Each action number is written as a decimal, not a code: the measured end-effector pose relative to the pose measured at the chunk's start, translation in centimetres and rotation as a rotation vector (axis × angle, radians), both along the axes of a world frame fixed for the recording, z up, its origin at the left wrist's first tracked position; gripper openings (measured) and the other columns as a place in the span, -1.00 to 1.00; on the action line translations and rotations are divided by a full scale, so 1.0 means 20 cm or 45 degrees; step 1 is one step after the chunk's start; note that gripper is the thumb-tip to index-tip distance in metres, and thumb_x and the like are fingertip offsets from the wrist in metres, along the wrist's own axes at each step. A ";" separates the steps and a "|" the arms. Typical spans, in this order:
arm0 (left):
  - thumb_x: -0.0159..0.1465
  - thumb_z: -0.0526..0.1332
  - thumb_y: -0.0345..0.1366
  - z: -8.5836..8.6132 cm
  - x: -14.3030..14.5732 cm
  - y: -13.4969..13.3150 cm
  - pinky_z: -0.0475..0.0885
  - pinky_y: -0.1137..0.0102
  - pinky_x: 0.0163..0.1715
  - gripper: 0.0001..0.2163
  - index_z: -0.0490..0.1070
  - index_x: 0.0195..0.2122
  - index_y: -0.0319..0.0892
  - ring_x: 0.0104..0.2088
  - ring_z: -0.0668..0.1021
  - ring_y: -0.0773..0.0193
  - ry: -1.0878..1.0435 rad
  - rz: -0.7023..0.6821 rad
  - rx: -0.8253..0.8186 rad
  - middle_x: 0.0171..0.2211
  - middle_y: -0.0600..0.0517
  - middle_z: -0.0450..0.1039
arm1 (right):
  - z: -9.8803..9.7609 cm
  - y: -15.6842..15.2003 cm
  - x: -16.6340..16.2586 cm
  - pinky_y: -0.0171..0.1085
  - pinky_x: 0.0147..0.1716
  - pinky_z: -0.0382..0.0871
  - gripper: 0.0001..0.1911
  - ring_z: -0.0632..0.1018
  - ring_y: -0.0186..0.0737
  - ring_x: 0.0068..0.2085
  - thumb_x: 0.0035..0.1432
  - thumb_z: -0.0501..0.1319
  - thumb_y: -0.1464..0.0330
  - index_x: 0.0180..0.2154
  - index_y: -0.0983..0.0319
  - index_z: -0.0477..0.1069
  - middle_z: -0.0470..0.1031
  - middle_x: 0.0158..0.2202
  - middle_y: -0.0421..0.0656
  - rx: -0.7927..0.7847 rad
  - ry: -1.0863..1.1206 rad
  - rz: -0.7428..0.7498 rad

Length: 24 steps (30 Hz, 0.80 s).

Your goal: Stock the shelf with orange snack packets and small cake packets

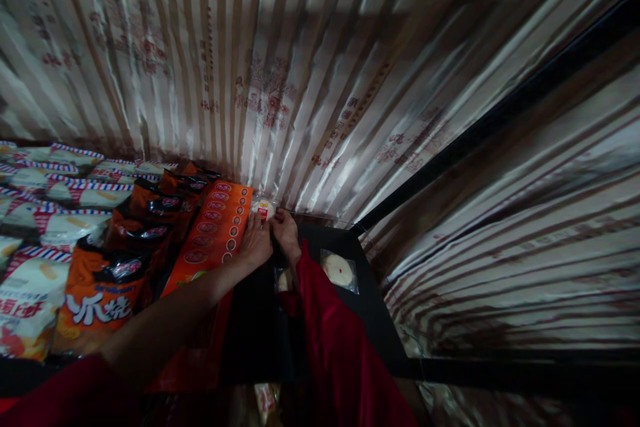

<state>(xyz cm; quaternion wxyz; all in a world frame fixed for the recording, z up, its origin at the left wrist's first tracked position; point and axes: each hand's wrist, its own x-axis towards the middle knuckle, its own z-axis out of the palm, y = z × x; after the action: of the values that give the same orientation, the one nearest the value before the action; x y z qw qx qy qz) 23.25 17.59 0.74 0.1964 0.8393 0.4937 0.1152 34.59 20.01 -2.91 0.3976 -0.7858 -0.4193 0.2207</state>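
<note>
The striped backdrop (300, 67) is creased, glossy, satin-like cloth. The orange snack bags (100, 293) and white snack bags (30, 293) are shiny plastic film; the small packet (263, 208) wears clear glossy wrap. The black desk (373, 310) looks smooth and matt, the red sleeve (335, 340) softly sheened cloth.

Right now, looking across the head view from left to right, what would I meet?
White snack bags, orange snack bags, flat orange box, left hand, right hand, clear-wrapped round cake.
</note>
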 end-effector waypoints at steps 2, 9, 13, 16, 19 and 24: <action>0.13 0.03 -0.51 0.01 0.00 -0.01 -0.03 0.09 0.27 -0.47 0.16 0.18 -0.39 0.31 -0.03 -0.04 -0.015 0.010 0.004 0.29 -0.28 -0.03 | 0.03 -0.03 0.00 -0.35 -0.15 0.41 -0.62 0.56 -0.33 -0.19 0.04 0.19 0.44 -0.04 0.23 0.36 0.55 -0.14 -0.14 -0.039 -0.036 -0.001; 0.15 0.02 -0.51 0.05 -0.01 -0.10 0.04 0.20 0.27 -0.57 0.29 0.08 -0.39 0.31 0.00 0.07 -0.037 -0.123 0.009 0.27 -0.24 0.06 | 0.11 -0.18 0.02 -0.32 -0.05 0.36 -0.72 0.55 -0.27 -0.12 0.05 0.17 0.48 -0.16 0.26 0.48 0.56 -0.14 -0.10 -0.086 -0.126 0.053; 0.19 -0.03 -0.48 0.04 0.00 -0.20 0.07 0.29 0.26 -0.61 0.34 0.03 -0.42 0.28 0.11 0.13 -0.053 -0.254 0.044 0.19 -0.21 0.22 | 0.13 -0.29 0.04 -0.34 -0.08 0.37 -0.73 0.55 -0.29 -0.14 0.05 0.15 0.51 -0.20 0.25 0.51 0.57 -0.17 -0.13 -0.113 -0.147 0.072; 0.20 -0.04 -0.44 0.03 0.00 -0.28 0.05 0.33 0.26 -0.61 0.34 0.03 -0.43 0.26 0.16 0.17 -0.086 -0.371 0.067 0.16 -0.21 0.27 | 0.14 -0.39 0.05 -0.36 -0.09 0.37 -0.72 0.56 -0.30 -0.15 0.05 0.13 0.52 -0.21 0.22 0.52 0.58 -0.18 -0.17 -0.125 -0.163 0.070; 0.21 -0.02 -0.39 0.03 0.00 -0.37 0.08 0.32 0.26 -0.61 0.35 0.04 -0.36 0.26 0.17 0.19 -0.136 -0.470 0.063 0.17 -0.18 0.26 | 0.16 -0.51 0.06 -0.34 -0.08 0.36 -0.71 0.56 -0.28 -0.14 0.07 0.10 0.52 -0.21 0.23 0.52 0.58 -0.17 -0.14 -0.127 -0.194 0.060; 0.18 0.08 -0.27 0.02 -0.03 -0.53 0.04 0.17 0.26 -0.52 0.24 0.13 -0.30 0.29 0.07 0.09 -0.083 -0.554 -0.035 0.25 -0.18 0.12 | 0.18 -0.67 0.06 -0.30 -0.07 0.35 -0.71 0.55 -0.22 -0.13 0.09 0.09 0.50 -0.22 0.26 0.53 0.57 -0.18 -0.09 -0.119 -0.245 0.037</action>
<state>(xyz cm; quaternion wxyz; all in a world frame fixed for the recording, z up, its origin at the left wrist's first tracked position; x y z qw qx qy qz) 22.71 7.07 1.10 0.2439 0.9191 0.2959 0.0902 35.83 6.64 0.77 0.3152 -0.8149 -0.4560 0.1691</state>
